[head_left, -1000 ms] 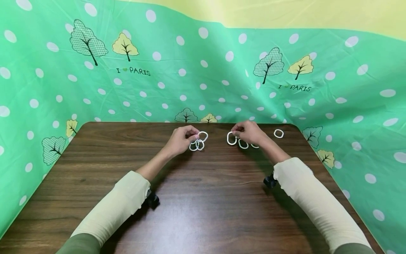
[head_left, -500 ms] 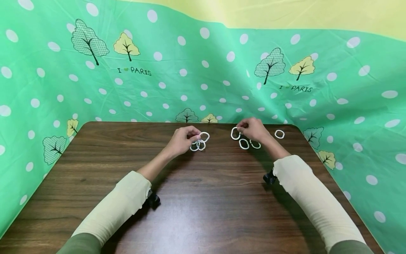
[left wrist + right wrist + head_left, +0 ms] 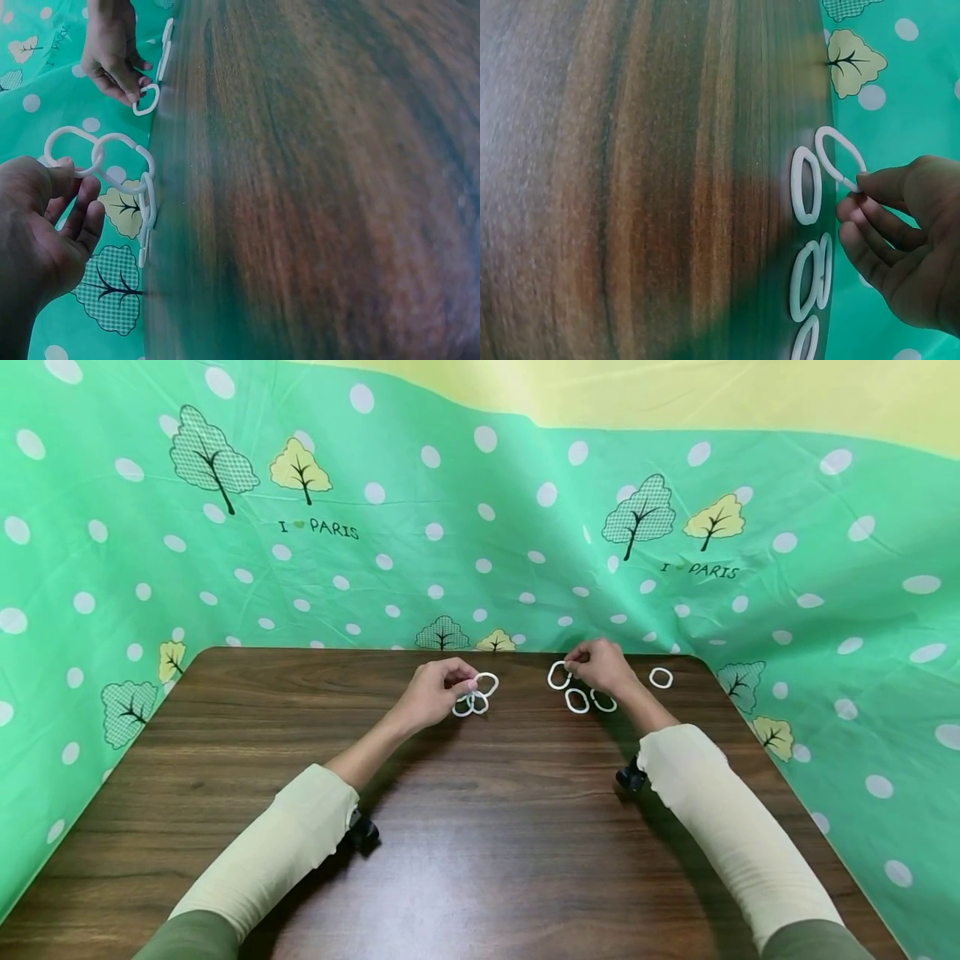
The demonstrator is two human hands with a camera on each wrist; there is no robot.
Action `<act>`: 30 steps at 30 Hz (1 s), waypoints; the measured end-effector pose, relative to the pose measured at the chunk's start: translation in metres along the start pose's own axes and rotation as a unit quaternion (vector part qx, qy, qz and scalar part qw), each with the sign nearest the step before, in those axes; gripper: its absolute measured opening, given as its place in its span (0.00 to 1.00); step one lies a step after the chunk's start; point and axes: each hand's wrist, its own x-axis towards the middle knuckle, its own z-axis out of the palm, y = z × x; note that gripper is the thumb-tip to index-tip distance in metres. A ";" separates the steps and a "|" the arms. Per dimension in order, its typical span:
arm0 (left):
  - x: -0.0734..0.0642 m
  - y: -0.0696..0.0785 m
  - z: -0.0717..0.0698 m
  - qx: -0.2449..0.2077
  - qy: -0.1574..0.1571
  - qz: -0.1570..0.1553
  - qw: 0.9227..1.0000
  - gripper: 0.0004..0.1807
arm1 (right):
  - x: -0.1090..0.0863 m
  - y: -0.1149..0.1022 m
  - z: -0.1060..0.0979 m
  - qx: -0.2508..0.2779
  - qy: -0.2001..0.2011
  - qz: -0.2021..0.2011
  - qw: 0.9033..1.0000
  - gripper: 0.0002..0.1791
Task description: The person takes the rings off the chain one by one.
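My left hand [image 3: 433, 693] pinches a white plastic chain link [image 3: 73, 129] between thumb and fingers, over the far part of the table. That link hooks through a second one [image 3: 111, 137], and several more hang below it in a short chain. To the right, my right hand [image 3: 600, 667] pinches a single white chain link [image 3: 853, 154] by one end, its other fingers loosely bent. Below that hand lie loose chain links [image 3: 796, 187] on the wood. The two hands are apart, with a gap between the held chain and the held single link.
The brown wooden table [image 3: 480, 827] ends at a green dotted curtain [image 3: 480, 543] behind and on both sides. One loose link [image 3: 651, 677] lies near the far right corner. A small black camera [image 3: 363, 833] is strapped under each wrist.
My right hand has shifted a little right and toward the far edge with its link, uncovering more of the loose links below. The left hand has barely moved, still pinching its chain.
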 end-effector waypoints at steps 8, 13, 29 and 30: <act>0.000 -0.001 0.003 -0.008 0.006 -0.002 1.000 0.09 | -0.002 -0.003 0.003 -0.029 0.006 0.031 0.999 0.13; 0.000 -0.002 0.004 -0.018 0.007 -0.009 1.000 0.09 | 0.004 0.004 0.006 -0.027 -0.002 0.045 0.999 0.13; 0.001 -0.001 0.003 -0.029 0.015 -0.010 0.999 0.10 | 0.023 0.029 0.013 -0.022 -0.002 0.019 1.000 0.11; 0.001 -0.001 0.003 -0.029 0.015 -0.010 0.999 0.10 | 0.016 0.021 0.010 -0.021 0.001 0.012 1.000 0.11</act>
